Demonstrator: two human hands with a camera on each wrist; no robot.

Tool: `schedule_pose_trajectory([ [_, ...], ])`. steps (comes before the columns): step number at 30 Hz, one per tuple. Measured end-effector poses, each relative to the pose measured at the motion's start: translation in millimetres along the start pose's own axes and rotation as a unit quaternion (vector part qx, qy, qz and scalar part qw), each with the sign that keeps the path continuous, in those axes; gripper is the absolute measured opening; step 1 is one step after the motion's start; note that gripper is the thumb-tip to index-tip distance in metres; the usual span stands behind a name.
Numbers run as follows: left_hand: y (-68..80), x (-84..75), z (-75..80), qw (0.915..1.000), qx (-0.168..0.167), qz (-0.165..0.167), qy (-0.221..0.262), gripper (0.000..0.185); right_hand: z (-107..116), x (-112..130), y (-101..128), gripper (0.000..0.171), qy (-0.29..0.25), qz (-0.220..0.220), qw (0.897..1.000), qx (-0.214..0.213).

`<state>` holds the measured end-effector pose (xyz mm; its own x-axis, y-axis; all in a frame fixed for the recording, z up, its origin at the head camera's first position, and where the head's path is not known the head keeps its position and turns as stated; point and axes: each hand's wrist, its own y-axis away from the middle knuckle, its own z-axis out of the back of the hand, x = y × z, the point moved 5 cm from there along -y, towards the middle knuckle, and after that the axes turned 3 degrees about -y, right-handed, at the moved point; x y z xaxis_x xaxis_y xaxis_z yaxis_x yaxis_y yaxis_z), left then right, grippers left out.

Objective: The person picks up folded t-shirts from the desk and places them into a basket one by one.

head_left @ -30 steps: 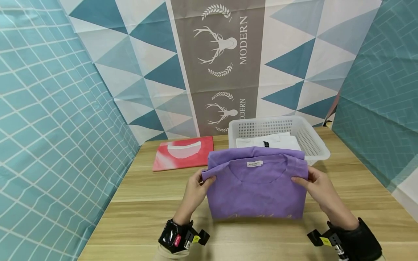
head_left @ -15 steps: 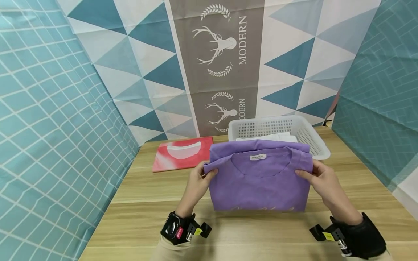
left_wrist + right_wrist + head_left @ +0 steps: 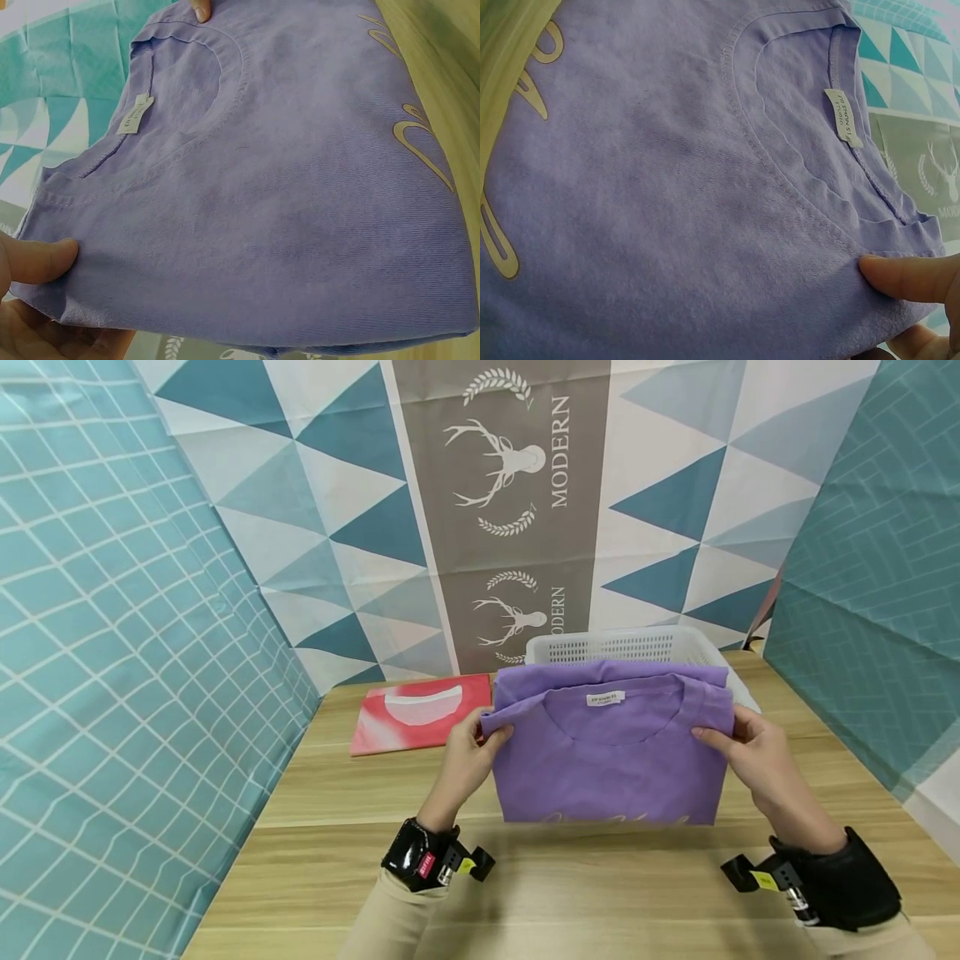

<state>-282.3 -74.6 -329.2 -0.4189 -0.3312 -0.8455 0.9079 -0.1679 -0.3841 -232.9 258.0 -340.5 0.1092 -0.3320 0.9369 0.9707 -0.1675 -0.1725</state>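
A folded purple T-shirt (image 3: 611,760) hangs between my two hands above the table, its neckline and white label toward the top. My left hand (image 3: 471,758) pinches its upper left corner, thumb in front and fingers behind. At the upper right corner my right hand (image 3: 753,760) pinches it the same way. Gold lettering shows along the shirt's lower edge, and in the left wrist view the purple T-shirt (image 3: 285,202) fills most of the picture. Behind the shirt stands a white plastic basket (image 3: 697,647), largely covered by it; the basket's contents are hidden now.
A folded red and white garment (image 3: 420,714) lies at the back left of the wooden table (image 3: 337,860). A patterned cloth (image 3: 517,527) hangs behind the table. Teal cloths hang at the left and right sides.
Both hands have carried the purple T-shirt forward and slightly right, up over the front of the basket. It now hides the white garment seen in the basket earlier.
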Motion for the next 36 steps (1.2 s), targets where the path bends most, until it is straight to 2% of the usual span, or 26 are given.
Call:
schedule_pose_trajectory([
  [7, -14.2, -4.7, -3.4, 1.0000, 0.001, -0.008, -0.002, 0.019, 6.6, 4.6, -6.4, 0.029, 0.006, -0.007, 1.000, -0.001],
  [14, -26.9, -17.2, -3.0, 0.9987, -0.008, -0.039, -0.031, 0.018, 13.3, 15.8, -15.3, 0.028, 0.004, 0.008, 1.000, -0.014],
  [22, -35.9, -23.2, -2.0, 0.9988, -0.011, -0.029, -0.037, 0.019, 18.3, 26.8, -24.0, 0.026, 0.018, 0.009, 1.000, -0.024],
  [24, -39.7, -25.1, -2.1, 0.9984, -0.013, -0.034, -0.043, 0.019, 20.1, 29.8, -26.2, 0.028, 0.018, 0.013, 0.999, -0.026],
  [30, -52.7, -30.9, -3.9, 0.9973, -0.025, -0.050, -0.048, 0.019, 25.0, 37.7, -33.9, 0.049, 0.029, 0.023, 0.999, -0.030],
  [36, -64.0, -32.8, -7.0, 0.9964, -0.030, -0.046, -0.065, 0.022, 28.5, 39.8, -44.1, 0.058, 0.052, 0.002, 0.998, -0.027],
])
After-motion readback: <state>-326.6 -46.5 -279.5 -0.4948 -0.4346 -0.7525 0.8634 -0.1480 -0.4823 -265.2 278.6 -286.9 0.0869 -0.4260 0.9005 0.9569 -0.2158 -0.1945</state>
